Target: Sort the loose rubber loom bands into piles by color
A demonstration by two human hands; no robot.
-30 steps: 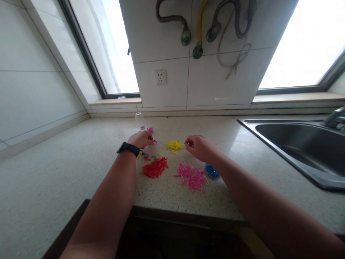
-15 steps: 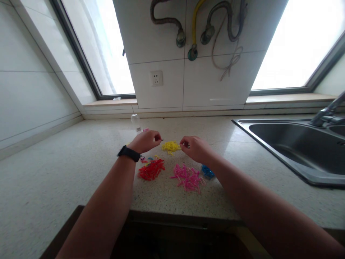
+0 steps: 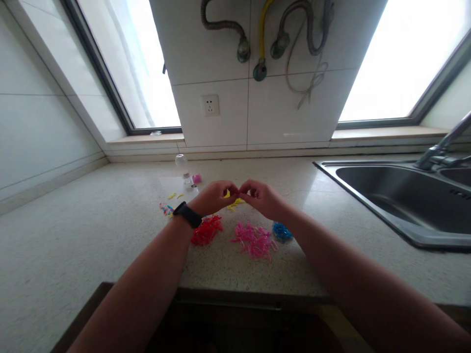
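My left hand (image 3: pixel 215 196) and my right hand (image 3: pixel 262 197) meet fingertip to fingertip above the speckled counter (image 3: pixel 91 230), both pinched shut. What they pinch is too small to name. They hover over a yellow pile of small bands (image 3: pixel 235 203), which they mostly hide. Nearer me lie a red pile (image 3: pixel 206 230), a pink pile (image 3: pixel 253 241) and a small blue pile (image 3: pixel 282 231). A black watch sits on my left wrist.
A small clear bottle (image 3: pixel 182 164) and a pink cap (image 3: pixel 196 178) stand behind my left hand, with loose bands (image 3: pixel 166 208) scattered left of it. A steel sink (image 3: pixel 401 196) with a tap fills the right. Wall socket and hoses hang behind.
My left hand has moved right and my right hand left, so the two pinched hands now touch over the yellow pile. The camera has shifted slightly.
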